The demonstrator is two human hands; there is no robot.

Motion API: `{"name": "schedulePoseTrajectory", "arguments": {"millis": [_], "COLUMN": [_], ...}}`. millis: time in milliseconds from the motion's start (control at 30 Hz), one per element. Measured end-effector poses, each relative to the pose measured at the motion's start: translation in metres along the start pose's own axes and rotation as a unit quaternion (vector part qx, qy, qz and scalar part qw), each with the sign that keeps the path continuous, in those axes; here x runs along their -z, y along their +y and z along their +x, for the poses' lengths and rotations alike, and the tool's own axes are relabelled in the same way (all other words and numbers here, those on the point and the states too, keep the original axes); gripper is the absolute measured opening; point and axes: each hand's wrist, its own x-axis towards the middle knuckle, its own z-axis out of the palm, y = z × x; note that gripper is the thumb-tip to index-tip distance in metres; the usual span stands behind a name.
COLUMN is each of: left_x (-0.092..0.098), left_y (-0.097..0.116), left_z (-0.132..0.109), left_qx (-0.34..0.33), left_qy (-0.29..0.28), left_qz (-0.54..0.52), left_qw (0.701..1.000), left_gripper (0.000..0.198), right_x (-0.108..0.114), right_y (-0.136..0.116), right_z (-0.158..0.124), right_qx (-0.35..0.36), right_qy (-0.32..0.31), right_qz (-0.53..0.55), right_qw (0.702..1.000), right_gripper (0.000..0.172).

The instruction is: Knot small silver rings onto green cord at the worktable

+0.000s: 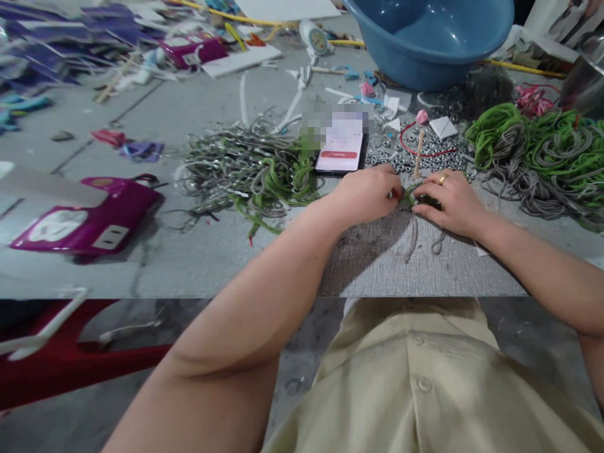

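My left hand (370, 194) and my right hand (448, 200) meet over the table, each with its fingers pinched on a green and grey cord (409, 194). Loose grey ends (411, 242) of the cord hang toward the table's front edge. A gold ring is on a finger of my right hand. Just behind my hands lie many small metal rings (391, 151), with a thin wooden stick (419, 151) standing among them. A phone (340, 148) with a lit screen lies behind my left hand.
Cord bundles lie on the left (255, 163) and right (547, 157). A blue basin (434, 44) stands at the back. Two purple tools (101, 214) (193, 50) lie on the left. Scraps and purple strips (61, 44) cover the far left. The table edge (141, 297) is near my body.
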Motion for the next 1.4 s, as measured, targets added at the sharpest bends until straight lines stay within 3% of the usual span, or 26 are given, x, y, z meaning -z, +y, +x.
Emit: {"name": "schedulePoseTrajectory", "arguments": {"millis": [1167,1400], "left_x": [-0.0002,0.0025], "left_y": [0.0048,0.0034], "left_z": [0.0009,-0.0010], "left_qx": [-0.009,0.033], "left_qy": [0.000,-0.002], "left_qz": [-0.018,0.014], "left_qw": [1.000,0.999], "left_gripper": [0.030,0.029], "right_x": [0.0012,0.0046], "right_y": [-0.0044,-0.0007], "right_z": [0.0013,-0.0003], "right_qx": [-0.019,-0.008], "right_qy": [0.006,-0.008], "right_qz": [-0.017,0.013], "right_qw": [1.000,1.000], "right_gripper": [0.019,0.015]}}
